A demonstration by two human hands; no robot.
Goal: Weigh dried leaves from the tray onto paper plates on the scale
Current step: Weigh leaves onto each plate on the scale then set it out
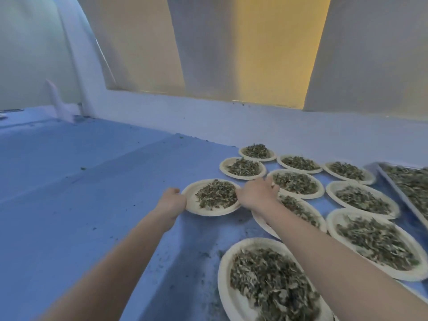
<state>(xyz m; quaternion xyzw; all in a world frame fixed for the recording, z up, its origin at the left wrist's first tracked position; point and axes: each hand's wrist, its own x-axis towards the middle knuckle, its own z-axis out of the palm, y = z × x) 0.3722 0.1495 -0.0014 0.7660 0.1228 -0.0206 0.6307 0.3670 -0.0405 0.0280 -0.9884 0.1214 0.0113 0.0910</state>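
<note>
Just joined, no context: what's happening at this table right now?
A person holds one paper plate of dried leaves by its rim, left hand on the left edge, right hand on the right. It sits at the left end of a group of filled plates on the blue table. A tray of leaves lies at the far right. No scale is in view.

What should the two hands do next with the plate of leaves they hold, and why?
Probably lower the paper plate onto the blue surface and let go. The left hand grips its left rim and the right hand its right rim, at the left edge of a group of filled plates, with bare surface beside it. No scale is visible.
</note>
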